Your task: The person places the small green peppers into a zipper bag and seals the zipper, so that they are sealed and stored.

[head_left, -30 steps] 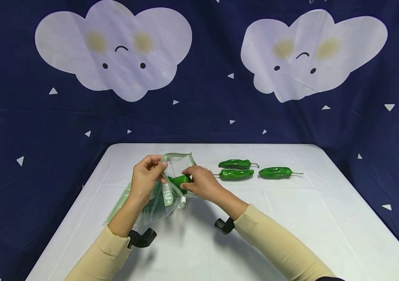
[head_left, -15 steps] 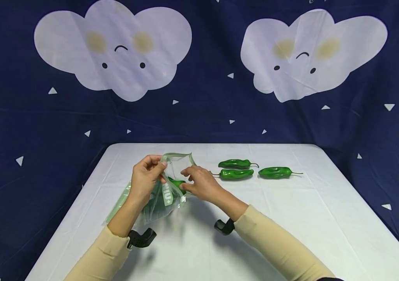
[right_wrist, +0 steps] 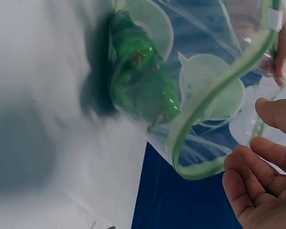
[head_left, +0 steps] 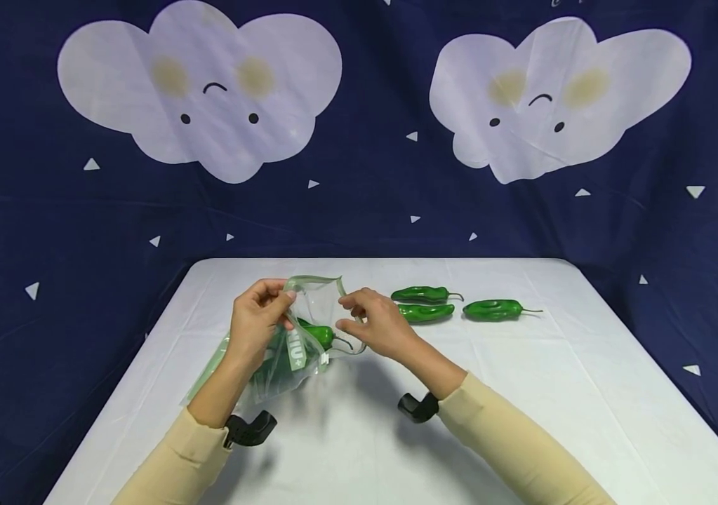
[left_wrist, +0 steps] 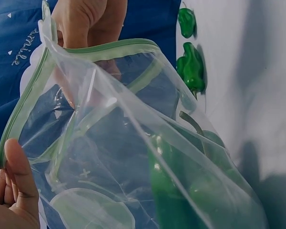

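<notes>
A clear zip bag [head_left: 278,382] with a green zip edge hangs over the table, its mouth spread wide. At that edge, my left hand [head_left: 254,319] pinches it between thumb and fingers. A green pepper [head_left: 321,334] sits just inside the mouth, stem toward the right. More green peppers [right_wrist: 143,71] show through the plastic lower in the bag in the right wrist view. My right hand [head_left: 379,322] is at the right side of the mouth, thumb and fingers apart, with nothing between them.
On the white table [head_left: 523,407], right of the bag, lie one green pepper [head_left: 420,294] at the back, another [head_left: 431,313] in front of it partly behind my right hand, and a third pepper [head_left: 493,310] farther right. A dark blue cloth [head_left: 371,217] with clouds hangs behind.
My right hand has let go of the pepper in the bag's mouth and drawn back to the right, baring its stem. My left hand keeps its hold on the bag.
</notes>
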Available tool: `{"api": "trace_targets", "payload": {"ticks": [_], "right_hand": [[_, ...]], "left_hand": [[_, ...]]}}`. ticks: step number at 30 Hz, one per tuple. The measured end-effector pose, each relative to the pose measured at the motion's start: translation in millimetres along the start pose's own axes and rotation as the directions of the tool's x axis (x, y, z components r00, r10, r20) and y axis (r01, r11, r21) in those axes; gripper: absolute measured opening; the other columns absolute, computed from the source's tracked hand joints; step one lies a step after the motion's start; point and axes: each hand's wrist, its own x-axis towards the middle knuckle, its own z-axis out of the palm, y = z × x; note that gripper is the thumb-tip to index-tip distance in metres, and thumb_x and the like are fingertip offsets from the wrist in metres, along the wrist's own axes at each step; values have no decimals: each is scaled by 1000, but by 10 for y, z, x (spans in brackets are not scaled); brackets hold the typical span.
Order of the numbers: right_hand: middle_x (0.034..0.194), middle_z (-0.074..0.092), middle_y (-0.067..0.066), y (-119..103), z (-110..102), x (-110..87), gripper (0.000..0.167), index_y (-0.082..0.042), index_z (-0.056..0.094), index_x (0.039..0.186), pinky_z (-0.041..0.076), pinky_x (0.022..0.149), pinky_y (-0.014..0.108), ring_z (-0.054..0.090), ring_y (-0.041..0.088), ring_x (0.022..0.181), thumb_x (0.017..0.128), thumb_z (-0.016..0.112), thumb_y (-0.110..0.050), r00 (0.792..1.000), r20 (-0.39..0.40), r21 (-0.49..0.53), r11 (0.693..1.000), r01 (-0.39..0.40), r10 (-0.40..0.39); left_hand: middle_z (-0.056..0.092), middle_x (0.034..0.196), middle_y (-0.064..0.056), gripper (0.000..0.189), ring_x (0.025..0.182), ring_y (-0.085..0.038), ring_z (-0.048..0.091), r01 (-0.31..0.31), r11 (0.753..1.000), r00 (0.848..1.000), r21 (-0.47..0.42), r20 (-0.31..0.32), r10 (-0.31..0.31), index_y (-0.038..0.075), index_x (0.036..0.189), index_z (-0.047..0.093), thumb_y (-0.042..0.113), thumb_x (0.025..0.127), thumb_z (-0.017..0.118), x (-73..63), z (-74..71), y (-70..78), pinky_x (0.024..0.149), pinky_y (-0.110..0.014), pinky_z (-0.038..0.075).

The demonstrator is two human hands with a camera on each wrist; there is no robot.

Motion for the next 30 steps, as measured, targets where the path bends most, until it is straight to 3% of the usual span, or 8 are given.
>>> {"api": "trace_targets", "payload": {"ticks": [9, 20, 30], "right_hand": [[109, 66, 6, 164, -153, -80, 33, -8, 64, 114, 58, 84, 36, 65, 21, 95, 83, 72, -20, 998, -56, 75, 997, -18, 22], [113, 66, 3, 565, -301, -208, 37, -14, 63, 117, 56, 88, 38, 63, 21, 101, 84, 71, -30, 980, -52, 131, 974, -184, 192], [114, 66, 4, 955, -376, -291, 36, -16, 63, 115, 55, 90, 39, 63, 23, 103, 83, 72, -31, 958, -80, 118, 957, -264, 274]], "left_hand": [[55, 75, 4, 19, 54, -5, 50, -2, 1000, 1000, -9, -9, 2, -5, 105, 59, -2, 86, 63, 5, -10, -1, 41, -16, 50], [55, 76, 4, 18, 54, -6, 50, 8, 1000, 1000, -22, -10, -8, -5, 103, 58, -2, 86, 63, 4, -11, -3, 41, -16, 50], [55, 75, 4, 20, 54, -6, 49, 2, 1000, 1000, -14, -9, -2, -6, 104, 58, -1, 86, 64, -8, -17, 3, 41, -17, 50]]}}
